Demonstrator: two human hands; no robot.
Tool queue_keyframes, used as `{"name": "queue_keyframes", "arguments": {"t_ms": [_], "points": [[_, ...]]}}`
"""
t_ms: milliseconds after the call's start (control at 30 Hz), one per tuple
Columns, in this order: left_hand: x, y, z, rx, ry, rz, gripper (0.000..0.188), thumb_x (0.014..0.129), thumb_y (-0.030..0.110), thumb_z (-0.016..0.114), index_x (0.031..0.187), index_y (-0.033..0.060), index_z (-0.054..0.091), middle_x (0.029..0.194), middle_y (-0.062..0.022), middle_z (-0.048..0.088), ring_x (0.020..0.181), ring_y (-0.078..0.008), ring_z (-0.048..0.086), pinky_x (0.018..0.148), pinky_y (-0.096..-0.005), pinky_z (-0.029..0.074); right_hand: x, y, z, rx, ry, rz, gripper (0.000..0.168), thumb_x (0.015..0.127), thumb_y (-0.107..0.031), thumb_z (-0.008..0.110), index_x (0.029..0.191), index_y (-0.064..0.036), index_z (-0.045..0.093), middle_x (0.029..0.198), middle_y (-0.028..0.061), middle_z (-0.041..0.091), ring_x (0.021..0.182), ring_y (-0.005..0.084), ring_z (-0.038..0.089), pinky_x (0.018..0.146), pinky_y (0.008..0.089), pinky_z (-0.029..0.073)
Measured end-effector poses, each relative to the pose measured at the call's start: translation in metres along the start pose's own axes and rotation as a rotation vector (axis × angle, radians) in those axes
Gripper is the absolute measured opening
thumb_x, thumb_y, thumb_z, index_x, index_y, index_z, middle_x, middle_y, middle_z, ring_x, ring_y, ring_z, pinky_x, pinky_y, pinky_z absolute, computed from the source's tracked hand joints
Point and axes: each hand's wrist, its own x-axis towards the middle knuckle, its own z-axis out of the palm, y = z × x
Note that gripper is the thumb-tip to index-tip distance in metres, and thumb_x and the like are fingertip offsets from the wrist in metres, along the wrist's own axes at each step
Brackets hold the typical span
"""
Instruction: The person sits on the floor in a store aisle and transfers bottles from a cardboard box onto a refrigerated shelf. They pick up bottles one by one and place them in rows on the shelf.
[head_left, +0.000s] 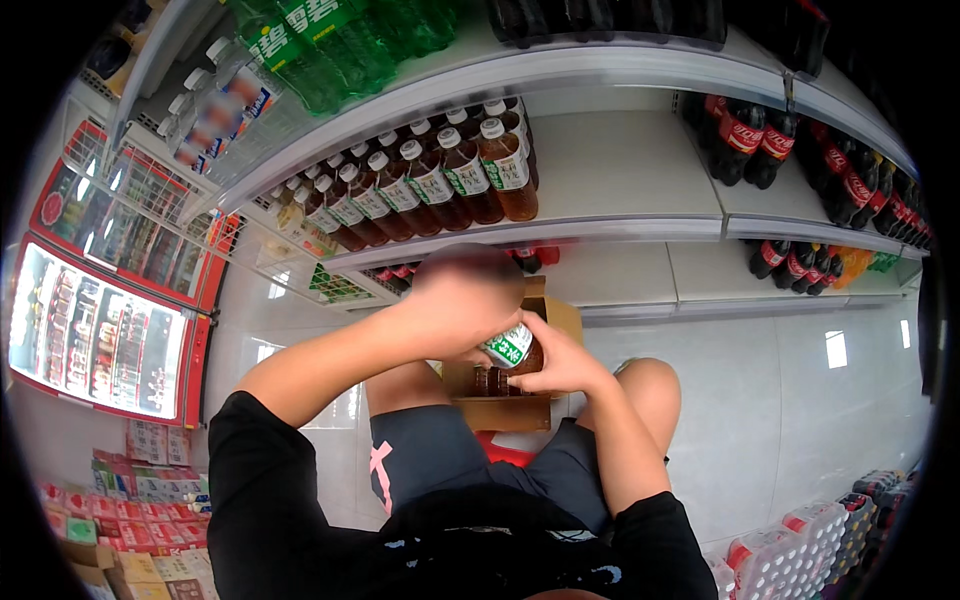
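Both hands hold one plastic bottle of brown tea (511, 346) with a green and white label, tilted above an open cardboard box (504, 412) between the knees. My left hand (461, 319) grips its upper left end; a blurred patch covers part of that hand and hides the cap end. My right hand (559, 356) is wrapped around the bottle's right side, fingers and thumb on the brown part. More brown bottles (491, 381) lie or stand inside the box, partly hidden by the hands. In front, rows of white-capped tea bottles (431, 184) stand upright on the middle shelf.
Cola bottles (742, 139) stand on the shelf at the right, with more bottles (802, 266) on the lower shelf. Green soda bottles (322, 52) and clear bottles fill the upper left. A lit drinks cooler (97, 330) stands at the left, stacked cartons (150, 525) lower left, shrink-wrapped packs (787, 551) lower right.
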Motion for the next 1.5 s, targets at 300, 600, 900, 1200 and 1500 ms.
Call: {"name": "queue_keyframes", "arguments": {"t_ms": [300, 600, 900, 1200, 1500], "points": [[0.056, -0.018, -0.043, 0.305, 0.426, -0.270, 0.070, 0.065, 0.039, 0.085, 0.126, 0.0108, 0.063, 0.107, -0.0053, 0.062, 0.085, -0.0198, 0.064, 0.067, -0.0308, 0.054, -0.011, -0.011, -0.030, -0.471, 1.086, -0.488, 0.056, 0.076, -0.019, 0.080, 0.124, -0.002, 0.056, 0.123, 0.0182, 0.058, 0.115, 0.0377, 0.056, 0.101, 0.0460, 0.045], [0.175, -0.101, -0.032, 0.533, 0.424, -0.308, 0.041, 0.076, 0.028, 0.078, 0.114, 0.0186, 0.069, 0.104, -0.0038, 0.065, 0.102, -0.0247, 0.062, 0.076, -0.0433, 0.052, -0.005, -0.012, -0.002, -0.261, 0.801, -0.317, 0.021, 0.079, -0.011, 0.073, 0.098, -0.004, 0.069, 0.094, 0.0108, 0.068, 0.083, 0.0303, 0.064, 0.076, 0.0405, 0.049], [0.268, -0.189, -0.036, 0.518, -0.228, -0.602, 0.039, 0.086, 0.026, 0.077, 0.122, 0.0129, 0.071, 0.138, -0.0144, 0.053, 0.128, -0.0371, 0.049, 0.098, -0.0557, 0.047, 0.000, 0.001, -0.003, -0.287, 0.580, -0.138, 0.021, 0.083, -0.016, 0.072, 0.102, -0.006, 0.069, 0.091, 0.0101, 0.069, 0.083, 0.0316, 0.066, 0.078, 0.0407, 0.051], [0.306, -0.279, -0.009, 0.556, -0.179, -0.700, 0.042, 0.082, 0.011, 0.078, 0.124, 0.0117, 0.071, 0.143, -0.0178, 0.046, 0.130, -0.0394, 0.046, 0.101, -0.0592, 0.045, -0.004, 0.006, -0.014, -0.275, 0.572, -0.032, 0.020, 0.085, -0.020, 0.070, 0.100, -0.007, 0.066, 0.087, 0.0094, 0.064, 0.082, 0.0305, 0.065, 0.077, 0.0418, 0.049], [0.300, -0.300, -0.001, 0.618, -0.186, -0.636, 0.065, 0.077, 0.016, 0.081, 0.137, 0.0066, 0.057, 0.151, -0.0209, 0.039, 0.136, -0.0456, 0.040, 0.101, -0.0614, 0.043, -0.006, 0.007, -0.016, -0.250, 0.557, 0.004, 0.021, 0.085, -0.020, 0.070, 0.101, -0.007, 0.066, 0.087, 0.0094, 0.063, 0.082, 0.0304, 0.065, 0.077, 0.0422, 0.050]]}}
